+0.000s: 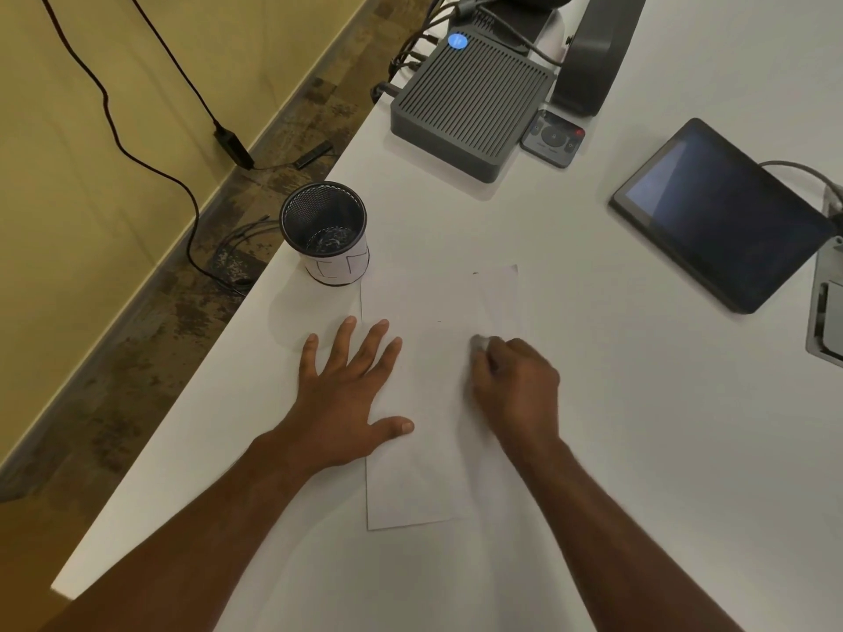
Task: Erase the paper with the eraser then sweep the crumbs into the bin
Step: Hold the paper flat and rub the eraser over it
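Observation:
A white sheet of paper [429, 339] lies on the white table [638, 449], its far right part lying at a slight angle. My left hand [346, 399] presses flat on the paper's left edge with fingers spread. My right hand [517, 385] grips a small grey eraser [480, 343], whose tip touches the paper near its right side; the hand is blurred. A black mesh bin [325, 232] with a white paper wrap stands upright near the table's left edge, just beyond the sheet's far left corner. Pale scraps lie at its bottom.
A dark ribbed box [474, 102] with cables sits at the back, a small remote [553, 138] beside it. A dark tablet [720, 212] leans at the right, next to a grey floor-box lid [828, 307]. The table edge runs diagonally at left, with cables on the floor below.

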Available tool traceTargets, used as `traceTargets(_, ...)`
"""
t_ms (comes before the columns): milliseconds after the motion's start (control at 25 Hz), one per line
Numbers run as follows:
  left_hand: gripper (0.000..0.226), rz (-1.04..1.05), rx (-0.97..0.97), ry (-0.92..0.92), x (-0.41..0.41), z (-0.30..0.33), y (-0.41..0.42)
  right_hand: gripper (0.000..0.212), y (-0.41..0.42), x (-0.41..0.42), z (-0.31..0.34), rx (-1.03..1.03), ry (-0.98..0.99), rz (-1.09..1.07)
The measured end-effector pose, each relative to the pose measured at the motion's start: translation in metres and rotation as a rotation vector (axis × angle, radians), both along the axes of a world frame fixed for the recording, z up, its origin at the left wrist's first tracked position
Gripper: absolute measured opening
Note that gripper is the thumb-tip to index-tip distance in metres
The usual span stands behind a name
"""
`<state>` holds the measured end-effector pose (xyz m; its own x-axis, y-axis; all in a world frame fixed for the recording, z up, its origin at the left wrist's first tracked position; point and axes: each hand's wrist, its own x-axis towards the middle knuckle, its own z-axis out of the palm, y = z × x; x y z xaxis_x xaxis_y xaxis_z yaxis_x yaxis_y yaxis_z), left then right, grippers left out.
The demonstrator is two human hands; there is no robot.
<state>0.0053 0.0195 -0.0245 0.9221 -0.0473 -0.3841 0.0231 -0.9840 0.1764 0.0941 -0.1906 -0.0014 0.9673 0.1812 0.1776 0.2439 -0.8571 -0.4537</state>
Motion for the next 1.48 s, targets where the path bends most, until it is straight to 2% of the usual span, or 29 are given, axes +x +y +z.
traceTargets(40,0.1,0.0,-0.005,-0.009,0.0,0.0,0.0,0.031,0.008,-0.01,0.0,-0.007,0.032,0.052)
traceTargets(120,0.1,0.004,-0.018,-0.04,-0.001,-0.001,0.0,0.029,0.022,-0.045,-0.004,-0.011,0.068,0.323)
traceTargets(160,0.1,0.005,-0.015,-0.034,-0.001,-0.001,0.001,0.028,0.019,-0.048,-0.006,-0.014,0.071,0.392)
traceTargets(200,0.101,0.005,-0.008,-0.019,-0.001,-0.001,0.0,0.029,0.011,-0.037,-0.008,-0.032,0.077,0.351)
traceTargets(320,0.101,0.0,0.017,0.014,0.001,0.002,-0.001,0.037,-0.008,0.003,-0.001,-0.026,-0.016,-0.006)
traceTargets(360,0.101,0.0,0.014,0.015,0.001,0.002,-0.001,0.037,-0.003,-0.001,0.002,-0.03,0.006,-0.006)
traceTargets(480,0.1,0.012,-0.013,-0.014,0.0,0.001,-0.001,0.026,0.022,-0.051,-0.006,-0.034,0.033,0.332)
traceTargets(520,0.1,0.015,-0.017,-0.014,0.0,0.002,-0.001,0.025,0.019,-0.047,-0.006,-0.025,0.046,0.357)
traceTargets(640,0.1,0.004,0.008,0.014,0.001,0.003,-0.001,0.032,-0.001,0.0,-0.001,-0.041,-0.02,0.006)
traceTargets(680,0.1,0.002,0.01,0.018,0.001,0.004,-0.001,0.035,0.0,0.001,0.001,-0.046,-0.022,-0.037)
traceTargets(720,0.1,0.0,0.01,0.018,0.001,0.004,-0.001,0.034,0.006,-0.008,0.002,-0.043,0.009,-0.001)
traceTargets(840,0.1,0.005,0.005,-0.005,0.0,0.004,-0.001,0.025,0.023,-0.06,-0.008,-0.05,0.027,0.341)
traceTargets(880,0.1,0.008,0.004,0.001,0.0,0.004,-0.001,0.026,0.015,-0.052,-0.007,-0.051,0.054,0.33)
traceTargets(1000,0.101,0.0,0.016,0.024,0.001,0.006,-0.001,0.036,-0.012,-0.003,0.0,-0.082,-0.014,-0.027)
traceTargets(1040,0.101,0.0,0.013,0.025,0.001,0.006,-0.001,0.036,-0.011,-0.003,0.003,-0.083,-0.013,-0.041)
traceTargets(1120,0.101,0.006,0.003,0.011,0.0,0.005,-0.001,0.031,0.011,-0.038,0.002,-0.08,0.052,0.129)
traceTargets(1200,0.101,0.009,0.0,-0.004,-0.001,0.004,-0.001,0.023,0.015,-0.064,-0.006,-0.075,0.009,0.337)
traceTargets(1240,0.101,0.009,-0.001,0.0,0.0,0.004,-0.001,0.024,0.007,-0.052,-0.005,-0.067,0.035,0.3)
traceTargets(1360,0.101,0.0,0.013,0.021,0.001,0.004,-0.001,0.037,-0.017,-0.006,0.0,-0.077,-0.034,-0.049)
traceTargets(1400,0.101,-0.002,0.013,0.02,0.001,0.005,-0.002,0.036,-0.014,-0.008,0.003,-0.083,-0.026,-0.045)
traceTargets(1480,0.102,0.007,-0.005,-0.002,0.001,0.004,-0.001,0.032,0.008,-0.044,-0.003,-0.099,0.013,0.162)
